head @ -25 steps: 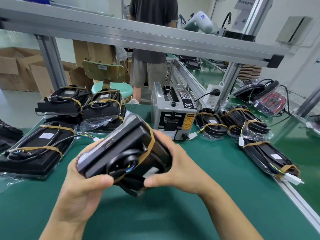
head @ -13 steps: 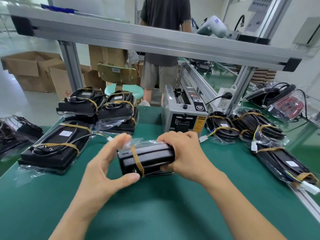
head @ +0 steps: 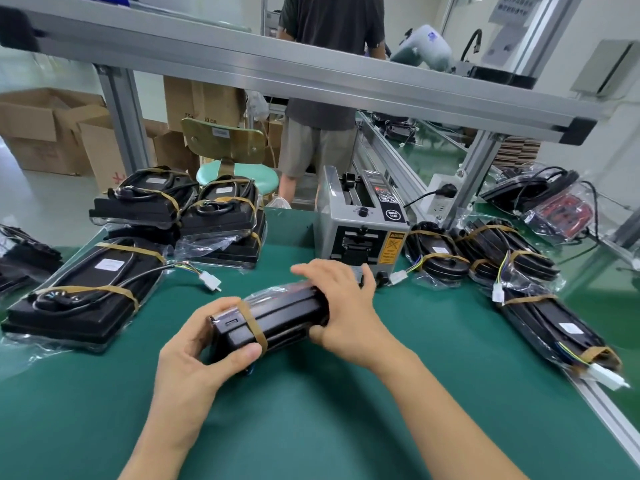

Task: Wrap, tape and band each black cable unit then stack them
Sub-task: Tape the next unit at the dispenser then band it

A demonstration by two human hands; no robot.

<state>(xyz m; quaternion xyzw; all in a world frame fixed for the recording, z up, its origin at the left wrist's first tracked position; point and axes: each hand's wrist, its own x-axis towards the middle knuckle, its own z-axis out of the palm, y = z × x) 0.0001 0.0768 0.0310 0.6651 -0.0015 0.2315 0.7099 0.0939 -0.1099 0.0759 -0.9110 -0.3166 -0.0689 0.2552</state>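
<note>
Cable unit [head: 273, 320] lowered, rotated, both hands gripping

One view only, worn on the person's head, wide-angle, looking forward and down across the green table [head: 311, 427]. It sits close over the grip: both forearms enter from the bottom edge and the left hand [head: 194, 355] and right hand [head: 346, 306] meet on the unit [head: 277, 317] near the centre of the frame. Just beyond the grip the tape dispenser [head: 360, 230] faces the camera. Farther beyond, the aluminium rail [head: 311, 71] crosses the upper frame, bowed by the lens. Left and right of the grip the view reaches both sides of the table.
</note>
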